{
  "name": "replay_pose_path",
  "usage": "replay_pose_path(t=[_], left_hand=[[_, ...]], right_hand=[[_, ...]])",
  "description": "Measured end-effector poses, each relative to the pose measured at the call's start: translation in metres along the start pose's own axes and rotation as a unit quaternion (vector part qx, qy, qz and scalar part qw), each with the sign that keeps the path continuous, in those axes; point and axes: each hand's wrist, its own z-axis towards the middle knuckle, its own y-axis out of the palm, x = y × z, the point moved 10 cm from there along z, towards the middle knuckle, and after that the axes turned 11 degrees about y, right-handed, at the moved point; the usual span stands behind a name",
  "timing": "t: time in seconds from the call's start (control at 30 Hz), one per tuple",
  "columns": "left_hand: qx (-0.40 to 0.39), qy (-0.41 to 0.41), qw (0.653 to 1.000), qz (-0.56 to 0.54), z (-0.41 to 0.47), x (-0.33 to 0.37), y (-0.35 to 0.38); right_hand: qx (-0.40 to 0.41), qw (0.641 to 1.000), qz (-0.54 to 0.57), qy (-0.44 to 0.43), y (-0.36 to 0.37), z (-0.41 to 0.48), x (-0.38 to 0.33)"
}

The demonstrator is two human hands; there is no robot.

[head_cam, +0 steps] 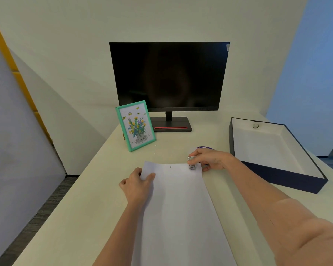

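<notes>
A: Paper sheet [178, 208]: what are the fingers doing?

B: Fingers [197, 160] of the right hand [210, 158] are curling tight round a small metal tool [192, 164], clamping it over the sheet's 1 o'clock corner. Punch or stapler, I'm not managing to tell. The thumb [149, 176] of the left hand [136, 186] is pinching the 11 o'clock corner against the curled fingers, pinning it.

A: Where is the sheet lying?

B: It's lying flat on the desk [85, 208], running lengthwise from 12 to 6 o'clock towards the person.

A: Progress?

B: I'm seeing a small dark dot [170, 167] at 12 o'clock near the top edge, which I'm reading as one hole already made. I'm judging the corner one is being done right now, so roughly midway. I'm not seeing any mark at the 11 o'clock corner.

A: Surroundings?

B: Something purple [205, 148] is peeking out just behind the right hand at 12 o'clock. An open box [288, 181] is sitting at 3 o'clock, a picture frame [136, 125] at 11 o'clock, and a dark monitor [169, 75] at 12 o'clock.
</notes>
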Motion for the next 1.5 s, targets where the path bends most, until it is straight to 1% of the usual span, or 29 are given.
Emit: replay_pose_path(t=[0.17, 0.33, 0.4, 0.67, 0.77, 0.9, 1.07, 1.2, 1.4, 1.5], left_hand=[[0.001, 0.004, 1.000, -0.008, 0.000, 0.000, 0.000], [-0.004, 0.001, 1.000, 0.004, 0.000, 0.001, 0.001], [-0.003, -0.001, 1.000, 0.006, 0.000, 0.000, 0.001], [-0.002, 0.000, 1.000, -0.009, -0.001, -0.001, 0.001], [-0.003, 0.003, 1.000, -0.003, 0.000, 0.000, 0.001], [-0.002, 0.003, 1.000, 0.000, -0.001, 0.001, 0.000], [-0.004, 0.003, 1.000, -0.001, -0.001, 0.001, 0.000], [0.000, 0.002, 1.000, -0.003, 0.000, 0.000, 0.000], [0.000, 0.006, 1.000, 0.003, 0.000, 0.000, 0.001], [0.000, 0.002, 1.000, -0.004, 0.000, 0.000, 0.000]], right_hand=[[0.013, 1.000, 0.001, -0.016, -0.002, 0.001, -0.001], [0.050, 0.997, 0.003, -0.057, -0.005, 0.001, -0.004], [0.053, 0.996, 0.007, -0.065, -0.005, 0.000, -0.006], [0.040, 0.999, -0.008, -0.020, -0.005, -0.005, -0.002], [0.035, 0.999, 0.001, -0.018, -0.005, -0.004, -0.001], [0.006, 1.000, -0.016, -0.026, 0.002, -0.010, -0.002], [0.035, 0.999, 0.021, -0.021, -0.005, -0.006, 0.002], [0.037, 0.999, 0.005, -0.024, -0.004, -0.009, 0.001], [0.061, 0.997, 0.052, -0.024, -0.008, -0.016, 0.002], [0.067, 0.986, 0.146, -0.045, -0.014, -0.023, 0.004]])
